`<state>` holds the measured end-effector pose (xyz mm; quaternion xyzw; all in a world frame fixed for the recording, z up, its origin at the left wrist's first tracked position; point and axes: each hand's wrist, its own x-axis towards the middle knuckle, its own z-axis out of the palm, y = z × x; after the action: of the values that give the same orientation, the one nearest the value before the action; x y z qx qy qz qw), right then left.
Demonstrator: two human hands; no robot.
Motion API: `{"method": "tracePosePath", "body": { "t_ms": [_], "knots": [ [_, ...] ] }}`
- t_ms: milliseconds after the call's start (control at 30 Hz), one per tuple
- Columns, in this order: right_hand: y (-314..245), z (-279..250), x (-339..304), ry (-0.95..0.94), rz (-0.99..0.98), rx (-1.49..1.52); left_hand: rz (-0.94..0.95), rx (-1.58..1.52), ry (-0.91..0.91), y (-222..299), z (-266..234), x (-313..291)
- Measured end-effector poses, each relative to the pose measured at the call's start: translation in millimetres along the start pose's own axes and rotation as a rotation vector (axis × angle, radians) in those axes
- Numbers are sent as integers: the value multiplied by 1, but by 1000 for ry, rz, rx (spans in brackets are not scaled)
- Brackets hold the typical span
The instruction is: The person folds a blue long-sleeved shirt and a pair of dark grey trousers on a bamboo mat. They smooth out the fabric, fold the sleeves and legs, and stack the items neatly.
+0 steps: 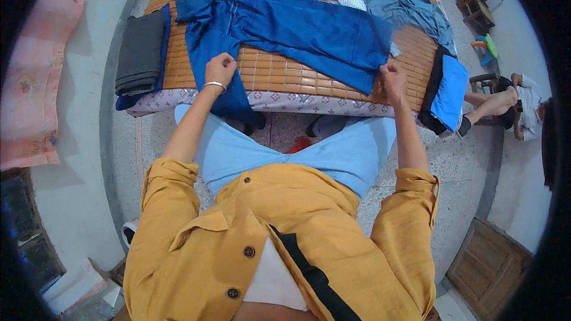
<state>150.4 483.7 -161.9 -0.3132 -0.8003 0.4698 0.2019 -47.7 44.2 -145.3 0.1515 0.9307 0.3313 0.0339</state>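
Note:
A pair of dark blue trousers lies on the bamboo mat, its waist end at the far left. One leg stretches to the right, and the other runs down over the bed's near edge. My right hand pinches the hem corner of the stretched leg. On the hanging leg, below the crotch, my left hand is closed with its fingertips gripping the cloth. A bracelet circles my left wrist. Some wrinkles run along the stretched leg, and its far hem corner is blurred.
A folded dark grey and blue stack sits at the bed's left edge. Blue and black folded cloth lies at the right corner. Loose shirts cover the far right of the bamboo mat. Another person sits at the right.

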Motion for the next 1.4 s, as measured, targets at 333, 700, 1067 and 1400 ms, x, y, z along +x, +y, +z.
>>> {"method": "tracePosePath", "body": {
  "t_ms": [333,700,1067,1400],
  "knots": [
    [-60,-7,-3,-146,90,525,124,-247,597,-31,-90,42],
    [-26,16,-49,-216,103,349,319,267,420,-39,-55,11],
    [-27,11,-51,-273,-229,288,670,-45,77,65,32,-27],
    [-86,-8,32,-215,-571,-243,751,-113,-137,114,71,-37]
  ]
}}
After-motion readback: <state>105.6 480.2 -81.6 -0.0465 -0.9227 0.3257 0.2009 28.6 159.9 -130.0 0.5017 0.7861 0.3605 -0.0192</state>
